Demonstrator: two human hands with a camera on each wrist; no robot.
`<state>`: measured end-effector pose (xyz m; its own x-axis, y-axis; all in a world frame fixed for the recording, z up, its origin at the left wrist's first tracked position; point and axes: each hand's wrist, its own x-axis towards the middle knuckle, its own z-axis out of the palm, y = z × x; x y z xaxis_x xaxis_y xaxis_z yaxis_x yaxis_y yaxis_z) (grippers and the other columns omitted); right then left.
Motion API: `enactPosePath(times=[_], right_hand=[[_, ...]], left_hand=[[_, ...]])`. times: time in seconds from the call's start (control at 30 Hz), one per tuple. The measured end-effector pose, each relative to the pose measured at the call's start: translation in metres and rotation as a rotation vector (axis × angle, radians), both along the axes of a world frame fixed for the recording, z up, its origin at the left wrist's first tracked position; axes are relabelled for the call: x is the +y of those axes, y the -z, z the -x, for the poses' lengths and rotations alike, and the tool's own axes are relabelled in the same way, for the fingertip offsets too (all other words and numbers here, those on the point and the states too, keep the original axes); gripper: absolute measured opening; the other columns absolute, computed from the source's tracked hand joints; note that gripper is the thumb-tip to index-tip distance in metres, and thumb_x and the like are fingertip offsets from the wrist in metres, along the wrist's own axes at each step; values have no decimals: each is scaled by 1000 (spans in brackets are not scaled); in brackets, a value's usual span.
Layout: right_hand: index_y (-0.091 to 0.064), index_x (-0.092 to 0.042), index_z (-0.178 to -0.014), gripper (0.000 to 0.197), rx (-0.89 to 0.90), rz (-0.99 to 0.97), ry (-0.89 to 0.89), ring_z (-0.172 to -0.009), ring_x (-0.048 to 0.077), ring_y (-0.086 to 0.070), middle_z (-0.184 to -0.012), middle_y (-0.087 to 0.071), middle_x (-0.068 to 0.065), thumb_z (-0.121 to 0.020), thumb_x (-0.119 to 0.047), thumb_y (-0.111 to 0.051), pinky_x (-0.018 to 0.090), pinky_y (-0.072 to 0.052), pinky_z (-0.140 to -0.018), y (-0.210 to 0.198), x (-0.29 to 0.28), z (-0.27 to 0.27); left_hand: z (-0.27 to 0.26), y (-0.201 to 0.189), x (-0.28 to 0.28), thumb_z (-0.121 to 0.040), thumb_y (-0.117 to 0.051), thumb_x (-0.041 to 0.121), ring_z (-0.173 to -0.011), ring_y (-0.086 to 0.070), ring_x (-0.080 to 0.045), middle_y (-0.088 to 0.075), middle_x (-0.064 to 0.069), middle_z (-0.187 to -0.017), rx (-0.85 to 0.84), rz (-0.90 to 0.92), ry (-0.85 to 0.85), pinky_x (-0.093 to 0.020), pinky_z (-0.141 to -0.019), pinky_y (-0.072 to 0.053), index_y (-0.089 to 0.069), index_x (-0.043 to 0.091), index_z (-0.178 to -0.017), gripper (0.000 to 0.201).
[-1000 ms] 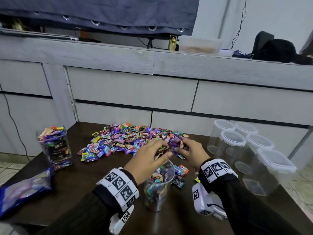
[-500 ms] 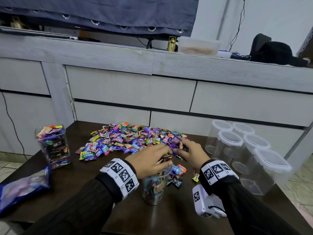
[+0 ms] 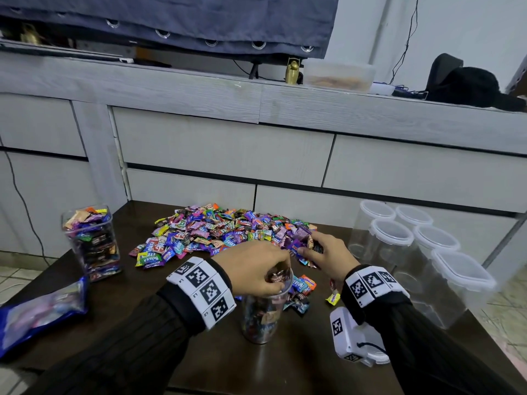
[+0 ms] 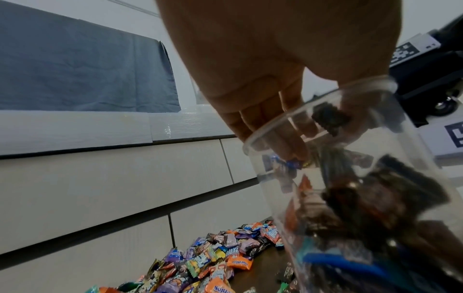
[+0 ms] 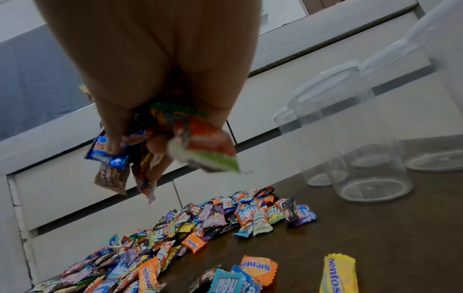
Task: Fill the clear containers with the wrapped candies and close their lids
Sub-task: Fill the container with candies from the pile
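Observation:
A round clear container (image 3: pixel 261 320), partly filled with candies and without a lid, stands at the table's front centre. My left hand (image 3: pixel 278 280) hovers over its mouth. The fingertips dip inside the rim and hold a few dark wrapped candies (image 3: pixel 275 277). In the left wrist view the left hand (image 4: pixel 300 138) reaches into the container (image 4: pixel 375 198). My right hand (image 3: pixel 308 249) grips a handful of candies just above the right end of the big candy pile (image 3: pixel 216 232). The right wrist view shows the right hand (image 5: pixel 160 142) bunched round wrappers above the pile (image 5: pixel 200 228).
A square container (image 3: pixel 91 240) full of candies stands at the left, with no lid on it. Several empty lidded containers (image 3: pixel 390 243) cluster at the right. A blue bag (image 3: pixel 42 309) lies at the front left. Loose candies (image 3: pixel 302 286) lie beside the open container. Grey drawers rise behind the table.
My left hand came back from the pile to the open container's mouth with candies. My right hand closed on a handful at the pile's right end and lifted slightly.

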<state>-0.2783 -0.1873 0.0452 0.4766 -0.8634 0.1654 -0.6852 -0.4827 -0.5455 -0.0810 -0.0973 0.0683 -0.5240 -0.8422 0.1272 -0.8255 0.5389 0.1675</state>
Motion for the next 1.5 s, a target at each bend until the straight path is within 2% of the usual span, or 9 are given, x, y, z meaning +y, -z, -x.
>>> enactPosePath(times=[0.23,0.37,0.57,0.7,0.8,0.9,1.07,1.27,1.5], right_hand=[[-63,-14,-97,14,-188,34,-49,-80,22,-58,-86,-65,6,-91,-27,-61,29,-42,-70,-24,3,-6],[-55,-13,-80,20,-341,2,-84,-68,26,-54,-72,-56,5,-92,-29,-60,37,-41,-64,-41,12,-23],[-54,-7,-80,23,-626,-35,-101,-58,12,-50,-65,-54,-4,-91,-26,-61,30,-41,-58,-36,36,-66],[-49,-31,-70,27,-681,37,-122,-58,-4,-51,-60,-56,-21,-91,-20,-62,13,-37,-59,-21,48,-77],[-49,-36,-73,28,-635,131,-120,-61,-2,-49,-63,-53,-15,-91,-20,-63,15,-37,-61,-10,51,-70],[-57,-32,-92,4,-554,172,-166,-67,-2,-54,-69,-59,-14,-92,-29,-60,13,-40,-63,-1,55,-59],[-60,-15,-113,24,-418,250,-248,-80,-13,-53,-88,-58,-21,-94,-28,-57,4,-35,-71,4,58,-50],[-60,-9,-115,26,-195,297,-335,-87,5,-52,-98,-62,-4,-94,-24,-58,9,-34,-74,-8,47,-41],[-52,-17,-86,12,197,216,-475,-74,14,-51,-81,-58,-3,-89,-19,-63,27,-34,-64,-33,35,-36]], left_hand=[[-13,11,7,-80,-62,60,-111,-47,2,-48,22,-116,386,13,-133,-27,-97,-41,-40,40,-118,48],[-23,35,14,-45,-74,82,-126,-41,9,-40,20,-139,770,-235,-217,-30,-106,-43,-27,46,-132,105],[-21,60,13,-37,-91,62,-118,-54,8,-46,19,-140,882,-336,-233,-19,-102,-44,-14,65,-129,120],[-18,65,10,-44,-95,45,-114,-57,7,-57,13,-126,938,-325,-246,-16,-100,-45,-12,39,-143,129],[-17,66,10,-54,-96,25,-115,-58,2,-59,10,-125,967,-328,-267,-25,-104,-45,-3,24,-151,135],[-18,66,10,-58,-94,22,-113,-57,6,-56,15,-124,969,-349,-282,-13,-96,-45,2,30,-149,133],[-18,65,10,-55,-96,28,-111,-58,10,-50,19,-130,975,-341,-270,-14,-96,-46,-1,29,-154,137],[-19,64,10,-44,-92,47,-117,-58,0,-52,5,-134,979,-330,-266,-27,-105,-45,2,42,-152,143],[-19,64,8,-55,-96,27,-124,-54,-8,-48,2,-138,997,-358,-293,-24,-102,-44,-2,44,-151,135]])
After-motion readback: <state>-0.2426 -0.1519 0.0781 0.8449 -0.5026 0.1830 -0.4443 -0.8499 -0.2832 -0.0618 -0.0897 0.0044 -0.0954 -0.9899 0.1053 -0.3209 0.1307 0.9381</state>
